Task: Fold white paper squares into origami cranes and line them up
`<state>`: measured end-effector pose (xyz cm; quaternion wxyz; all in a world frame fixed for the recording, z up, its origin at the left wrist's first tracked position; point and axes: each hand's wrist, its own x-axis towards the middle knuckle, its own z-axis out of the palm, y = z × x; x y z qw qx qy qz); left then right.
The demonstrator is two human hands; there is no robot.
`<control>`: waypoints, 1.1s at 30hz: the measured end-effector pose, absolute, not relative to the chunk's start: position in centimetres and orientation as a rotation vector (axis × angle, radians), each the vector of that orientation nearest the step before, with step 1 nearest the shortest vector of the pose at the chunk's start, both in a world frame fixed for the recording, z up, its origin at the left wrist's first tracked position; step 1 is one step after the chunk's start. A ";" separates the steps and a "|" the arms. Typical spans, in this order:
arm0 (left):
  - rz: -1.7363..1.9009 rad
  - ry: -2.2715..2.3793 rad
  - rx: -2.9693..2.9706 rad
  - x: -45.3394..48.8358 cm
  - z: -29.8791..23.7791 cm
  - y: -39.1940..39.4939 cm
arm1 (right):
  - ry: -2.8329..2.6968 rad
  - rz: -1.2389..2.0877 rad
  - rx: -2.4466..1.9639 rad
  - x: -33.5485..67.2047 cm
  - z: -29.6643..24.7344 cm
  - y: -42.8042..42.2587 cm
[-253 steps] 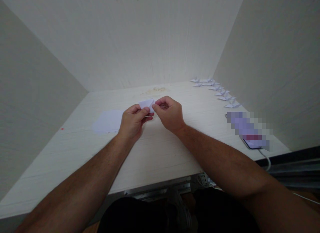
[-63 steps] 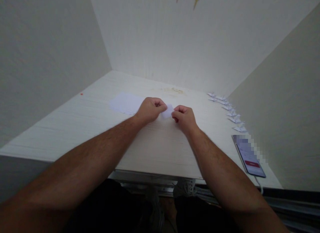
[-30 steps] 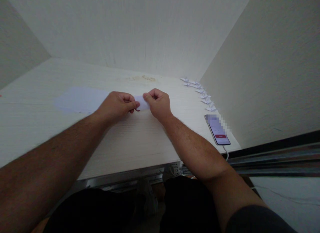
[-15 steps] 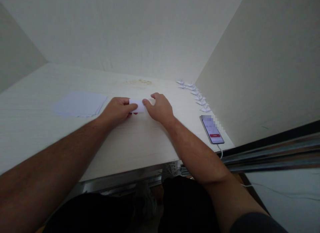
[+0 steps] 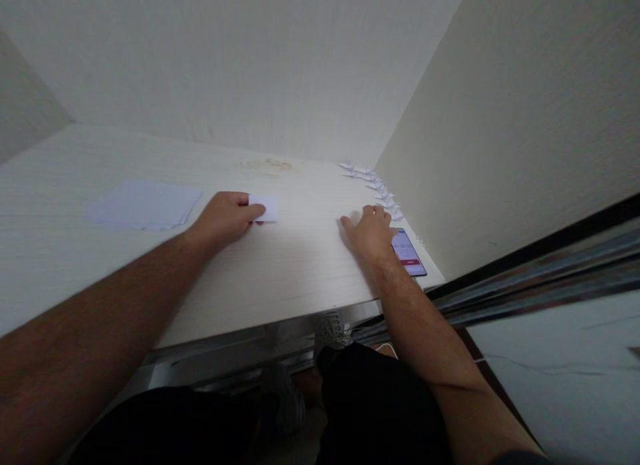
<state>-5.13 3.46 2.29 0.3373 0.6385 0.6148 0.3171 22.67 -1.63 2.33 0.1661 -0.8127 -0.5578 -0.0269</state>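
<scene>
A small folded piece of white paper [image 5: 270, 209] is pinched between the thumb and fingers of my left hand [image 5: 231, 215], over the middle of the white table. My right hand [image 5: 369, 233] holds nothing, with its thumb apart from its bent fingers. It hovers at or just above the tabletop, beside a phone [image 5: 407, 253] whose left side it partly covers. Just beyond the right hand runs a row of several small folded paper cranes [image 5: 379, 188] along the right wall.
A stack of white paper sheets [image 5: 145, 205] lies on the left of the table [image 5: 280, 278]. Brownish marks [image 5: 273, 164] stain the table near the back wall. Walls rise behind and at both sides. Below the front edge are my legs and a shoe [image 5: 330, 328].
My right hand has let go of the folded paper and moved right, next to the phone. My left hand keeps its hold on the paper. The view has shifted slightly.
</scene>
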 end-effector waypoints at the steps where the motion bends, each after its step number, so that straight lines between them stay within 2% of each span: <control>1: 0.827 1.603 1.667 -5.1 2.2 3.5 | -1.576 -0.070 -2.321 23.0 2.4 -1.7; 23: 0.837 1.608 1.665 -5.1 2.2 3.7 | -1.494 -0.045 -2.317 25.0 2.1 -2.1; 33: 0.828 1.606 1.652 -4.9 2.5 3.4 | -1.700 -0.162 -2.009 20.3 3.9 -1.5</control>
